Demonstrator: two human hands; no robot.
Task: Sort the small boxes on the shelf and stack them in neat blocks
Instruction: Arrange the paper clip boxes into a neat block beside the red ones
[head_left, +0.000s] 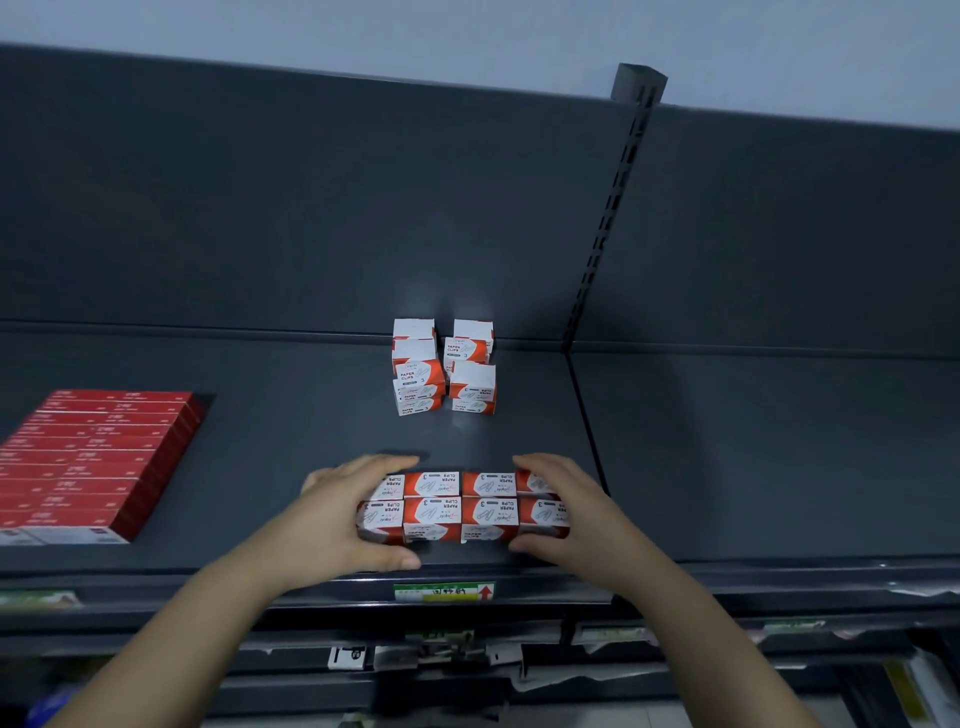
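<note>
Left hand (353, 514): curled round the left end of the block (460, 506), fingers over its far side, thumb along its near face. Grips.

Right hand (566, 509): curled round the right end of the same block, fingers over the far side, thumb low on the near face. Grips.

Block: red-and-white paper-clip boxes, four across and two rows deep as seen from above, sides touching. It sits on the shelf (260, 426) at the front edge, just left of the divider between shelf sections. Whether there are more layers beneath cannot be told.

Pile (441, 369): same kind of boxes, loose and uneven, in two short columns, some tilted. At the back edge of the shelf, against the rear panel, well apart from the block.

Red stack (93, 462): flat red boxes in a tidy slab, near the front left of the shelf.

Label (444, 592): green-and-white strip with a red arrow, on the shelf's front lip below the block.

Post (608, 223): slotted upright at the rear, right of the pile.
</note>
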